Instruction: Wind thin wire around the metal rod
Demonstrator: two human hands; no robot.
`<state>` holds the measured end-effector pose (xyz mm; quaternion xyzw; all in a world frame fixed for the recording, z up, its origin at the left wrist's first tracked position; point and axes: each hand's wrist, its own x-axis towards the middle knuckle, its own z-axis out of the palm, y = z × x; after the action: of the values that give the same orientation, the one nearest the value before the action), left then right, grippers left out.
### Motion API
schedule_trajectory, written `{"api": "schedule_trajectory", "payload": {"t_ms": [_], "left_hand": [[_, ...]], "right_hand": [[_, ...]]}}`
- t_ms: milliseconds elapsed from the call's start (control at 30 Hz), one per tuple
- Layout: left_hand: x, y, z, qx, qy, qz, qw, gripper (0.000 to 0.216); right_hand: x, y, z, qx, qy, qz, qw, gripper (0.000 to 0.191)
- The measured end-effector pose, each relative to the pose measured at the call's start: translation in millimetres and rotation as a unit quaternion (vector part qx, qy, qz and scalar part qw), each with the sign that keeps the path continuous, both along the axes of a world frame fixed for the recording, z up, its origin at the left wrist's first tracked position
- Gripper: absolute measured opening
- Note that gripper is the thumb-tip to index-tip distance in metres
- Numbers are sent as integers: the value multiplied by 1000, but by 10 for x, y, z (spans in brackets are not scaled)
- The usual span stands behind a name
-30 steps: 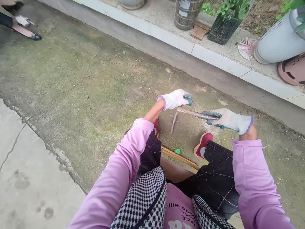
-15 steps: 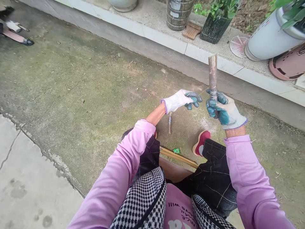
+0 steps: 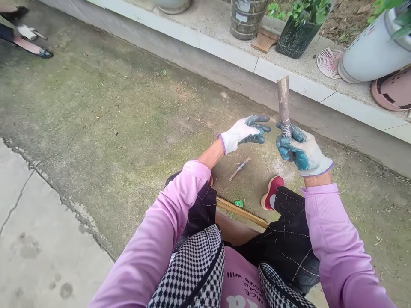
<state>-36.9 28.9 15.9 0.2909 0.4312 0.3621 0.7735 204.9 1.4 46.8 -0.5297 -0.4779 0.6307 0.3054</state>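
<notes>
My right hand point(image 3: 302, 149), in a white glove with blue-green fingers, is closed round a brownish stick point(image 3: 283, 98) and holds it upright. Thin wire is wound round the stick just above my fist. My left hand point(image 3: 245, 130), gloved the same way, hovers just left of the stick with its fingers curled in; whether a strand of wire runs from them I cannot make out. A second, shorter stick point(image 3: 239, 169) with wire round it lies on the ground below my hands, between my red shoes point(image 3: 272, 192).
I sit low on mossy concrete ground point(image 3: 112, 115). A raised ledge point(image 3: 224, 53) runs along the far side with a metal can point(image 3: 245, 19), a black plant pot point(image 3: 297, 36), a white container point(image 3: 369, 55) and a pink basket point(image 3: 391, 92). Another person's foot point(image 3: 30, 45) shows at the top left.
My right hand swung the stick from lying level to upright. My left hand moved right, closer to it. The short stick on the ground now lies at a different angle.
</notes>
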Motion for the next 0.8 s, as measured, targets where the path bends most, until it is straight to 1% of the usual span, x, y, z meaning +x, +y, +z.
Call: {"api": "schedule_trajectory", "payload": {"t_ms": [67, 133, 200, 300, 367, 433, 500, 567, 600, 700, 800], "left_hand": [[-21, 5, 16, -7, -46, 3, 999, 63], [-28, 5, 32, -18, -62, -12, 998, 50], [-13, 2, 37, -25, -44, -34, 998, 39], [39, -9, 10, -20, 22, -50, 998, 33], [75, -18, -23, -11, 68, -44, 997, 32], [98, -25, -53, -5, 99, -35, 994, 35], [104, -29, -68, 2, 111, -30, 993, 41], [96, -26, -64, 15, 111, -26, 993, 42], [88, -23, -55, 21, 106, -25, 994, 42], [57, -4, -16, 13, 73, -29, 997, 42], [35, 16, 10, -7, 42, -32, 999, 31]], "right_hand": [[20, -1, 11, -2, 7, -12, 1000, 72], [39, -4, 16, -5, 22, -25, 999, 74], [48, -11, 16, -8, 30, -29, 999, 73], [33, -30, 17, -10, 24, -18, 1000, 65], [2, -50, 22, -17, 23, 4, 1000, 59], [-38, -74, 25, -33, 25, 45, 998, 56], [-77, -96, 22, -53, 28, 90, 994, 54], [-100, -106, 14, -61, 35, 104, 992, 53], [-102, -104, 10, -58, 41, 91, 993, 53], [-72, -70, 10, -43, 57, 13, 997, 57], [-19, -24, 25, -40, 67, -34, 996, 67]]}}
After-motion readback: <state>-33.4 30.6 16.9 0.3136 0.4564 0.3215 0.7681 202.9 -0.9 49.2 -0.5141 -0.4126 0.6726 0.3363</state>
